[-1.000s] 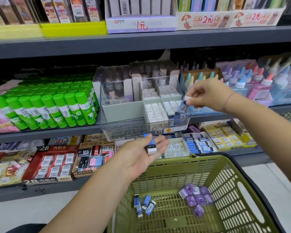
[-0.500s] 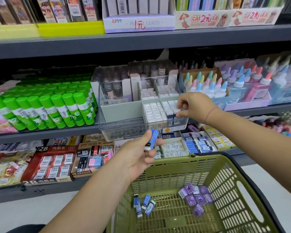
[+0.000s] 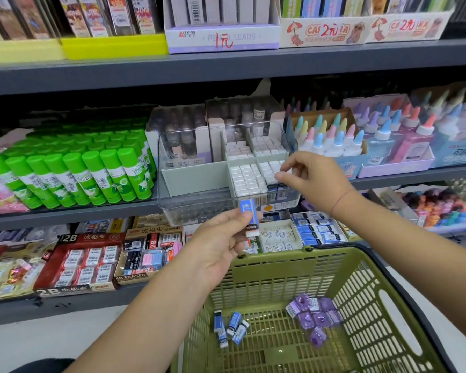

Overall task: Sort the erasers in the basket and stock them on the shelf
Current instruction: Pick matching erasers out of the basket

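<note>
The left hand (image 3: 221, 246) pinches 1 blue-sleeved eraser (image 3: 249, 217) between thumb and fingers. It is held upright in the air, just in front of the clear organiser (image 3: 199, 208) and above the far rim of the green basket (image 3: 275, 267). The right hand (image 3: 316, 180) hovers over the organiser's front-right compartment, thumb and forefinger narrowly apart, nothing visible between them. Stocked erasers (image 3: 245, 179) stand packed in the front compartments. The organiser sits at the front edge of the middle shelf (image 3: 65, 215), just beside green glue sticks (image 3: 78, 173). On the basket floor, blue erasers (image 3: 230, 328) lie near the left wall and purple erasers (image 3: 314, 316) lie towards the right.
</note>
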The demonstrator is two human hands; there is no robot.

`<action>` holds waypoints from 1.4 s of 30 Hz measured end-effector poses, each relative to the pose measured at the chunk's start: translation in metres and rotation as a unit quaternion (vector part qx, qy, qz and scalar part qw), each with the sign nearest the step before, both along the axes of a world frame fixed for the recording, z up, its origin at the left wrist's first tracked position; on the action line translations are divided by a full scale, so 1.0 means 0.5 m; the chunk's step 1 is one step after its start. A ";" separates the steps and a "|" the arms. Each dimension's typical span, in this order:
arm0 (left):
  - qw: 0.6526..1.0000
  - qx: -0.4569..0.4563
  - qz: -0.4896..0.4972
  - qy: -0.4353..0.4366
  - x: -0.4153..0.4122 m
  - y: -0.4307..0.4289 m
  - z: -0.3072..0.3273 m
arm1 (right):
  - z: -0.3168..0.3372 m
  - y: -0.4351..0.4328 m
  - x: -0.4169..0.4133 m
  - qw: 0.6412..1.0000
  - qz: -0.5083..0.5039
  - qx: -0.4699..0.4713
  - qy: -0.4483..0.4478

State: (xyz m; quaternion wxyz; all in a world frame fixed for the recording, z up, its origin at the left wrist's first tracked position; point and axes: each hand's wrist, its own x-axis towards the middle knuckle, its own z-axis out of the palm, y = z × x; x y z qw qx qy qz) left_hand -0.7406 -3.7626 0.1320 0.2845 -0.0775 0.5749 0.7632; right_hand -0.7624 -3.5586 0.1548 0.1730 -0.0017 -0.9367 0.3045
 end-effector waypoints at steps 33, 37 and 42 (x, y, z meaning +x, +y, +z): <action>0.594 -0.608 -0.062 0.524 -0.059 -0.044 -0.074 | 0.024 0.060 -0.070 0.971 0.028 0.227 -0.075; 0.588 -0.609 -0.058 0.529 -0.060 -0.043 -0.078 | 0.014 0.062 -0.068 0.985 0.002 0.152 -0.082; 0.588 -0.602 -0.066 0.536 -0.053 -0.050 -0.075 | 0.006 0.052 -0.066 0.987 -0.034 0.125 -0.100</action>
